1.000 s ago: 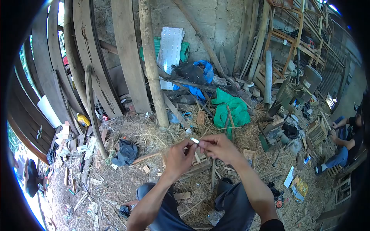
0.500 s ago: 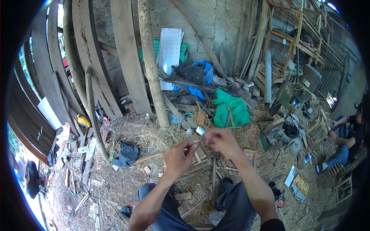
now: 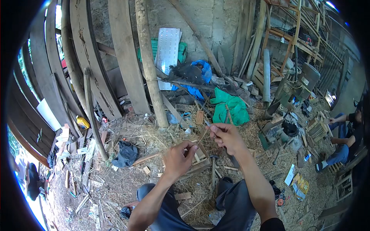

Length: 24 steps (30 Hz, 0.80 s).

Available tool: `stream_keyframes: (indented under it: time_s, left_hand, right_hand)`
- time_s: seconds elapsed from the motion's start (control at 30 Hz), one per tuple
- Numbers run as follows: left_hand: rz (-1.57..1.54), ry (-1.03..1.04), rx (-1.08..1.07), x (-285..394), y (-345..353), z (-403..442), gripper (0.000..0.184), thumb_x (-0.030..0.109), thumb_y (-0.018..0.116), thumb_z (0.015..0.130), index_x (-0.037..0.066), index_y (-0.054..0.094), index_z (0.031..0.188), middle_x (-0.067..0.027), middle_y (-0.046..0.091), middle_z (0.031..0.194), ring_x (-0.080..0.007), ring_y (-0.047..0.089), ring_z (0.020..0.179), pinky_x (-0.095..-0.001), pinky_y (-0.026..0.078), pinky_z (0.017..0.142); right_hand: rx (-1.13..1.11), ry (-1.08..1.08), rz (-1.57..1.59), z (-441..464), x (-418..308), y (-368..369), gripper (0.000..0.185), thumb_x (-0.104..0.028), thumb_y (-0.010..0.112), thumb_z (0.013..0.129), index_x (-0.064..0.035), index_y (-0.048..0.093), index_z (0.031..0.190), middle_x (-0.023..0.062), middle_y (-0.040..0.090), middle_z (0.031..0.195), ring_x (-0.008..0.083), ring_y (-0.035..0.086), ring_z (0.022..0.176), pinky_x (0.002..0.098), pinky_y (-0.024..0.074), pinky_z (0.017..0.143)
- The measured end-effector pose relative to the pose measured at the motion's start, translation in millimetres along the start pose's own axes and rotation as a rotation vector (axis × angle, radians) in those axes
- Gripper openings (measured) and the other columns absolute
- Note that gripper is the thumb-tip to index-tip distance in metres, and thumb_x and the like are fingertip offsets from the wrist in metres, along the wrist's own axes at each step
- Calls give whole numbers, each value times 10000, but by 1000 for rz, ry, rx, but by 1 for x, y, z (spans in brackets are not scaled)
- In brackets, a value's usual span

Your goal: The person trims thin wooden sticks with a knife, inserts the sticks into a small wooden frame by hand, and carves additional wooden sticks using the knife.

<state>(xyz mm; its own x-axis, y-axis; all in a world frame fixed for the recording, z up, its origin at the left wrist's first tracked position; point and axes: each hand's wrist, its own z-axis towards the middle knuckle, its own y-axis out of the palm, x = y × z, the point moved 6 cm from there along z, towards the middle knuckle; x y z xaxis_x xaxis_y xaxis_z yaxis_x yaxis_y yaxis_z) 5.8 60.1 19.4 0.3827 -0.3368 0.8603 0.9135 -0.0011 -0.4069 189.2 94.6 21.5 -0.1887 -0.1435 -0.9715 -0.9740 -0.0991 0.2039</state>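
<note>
My left hand (image 3: 179, 158) is closed, thumb and fingertips pressed together in a pinch. What they hold, if anything, is too small to make out. My right hand (image 3: 228, 139) sits a little higher and to the right, its fingers wrapped round a slim tool (image 3: 207, 123) with a pale, shiny tip pointing up and left. A gap separates the two hands. Below them, between my knees, a small wooden box (image 3: 199, 165) is partly covered by my left hand. Beside it on the right lies what looks like a hammer (image 3: 214, 171), head toward the far side.
Straw and wood scraps litter the ground. Ahead are a wooden post (image 3: 151, 65), a green plastic sheet (image 3: 230, 109) and a brown block (image 3: 199, 117). A black bag (image 3: 126, 154) lies left. At right stand a machine (image 3: 304, 82) and a seated person (image 3: 345, 140).
My right hand has turned, and the tool's bright tip has shifted right and up, looking thinner now. My left hand keeps its pinch in nearly the same place.
</note>
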Motion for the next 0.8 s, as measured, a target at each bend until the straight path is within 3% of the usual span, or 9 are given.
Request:
stream_keyframes:
  time_s: [0.13, 0.53, 0.77, 0.8]
  left_hand:
    - [-8, 8, 8, 5, -2, 1, 108, 137, 646, 853, 30, 652, 839, -96, 574, 561, -126, 494, 441, -299, 368, 439]
    - [-2, 2, 5, -6, 2, -1, 128, 170, 639, 859, 43, 657, 852, -94, 604, 599, -147, 523, 450, -311, 384, 451]
    - [25, -3, 14, -3, -1, -1, 137, 193, 641, 860, 58, 659, 853, -91, 615, 614, -173, 556, 466, -320, 407, 469]
    - [26, 0, 19, -5, -1, 1, 137, 193, 641, 860, 58, 659, 853, -91, 615, 614, -173, 556, 466, -320, 407, 469]
  right_hand:
    - [-164, 120, -52, -6, 8, 9, 249, -202, 604, 915, 3, 637, 1054, -8, 561, 735, 31, 374, 501, 185, 238, 416]
    - [-76, 23, -42, -1, 12, 11, 181, -184, 584, 927, -13, 628, 972, 17, 574, 746, 28, 376, 492, 184, 258, 407]
    - [-158, 65, -97, 0, 13, 15, 103, -132, 578, 920, -43, 625, 903, 12, 574, 745, 29, 385, 494, 184, 261, 398]
    - [-64, 27, -174, 0, 13, 12, 98, -119, 569, 921, -42, 626, 903, 12, 570, 743, 30, 381, 493, 183, 261, 399]
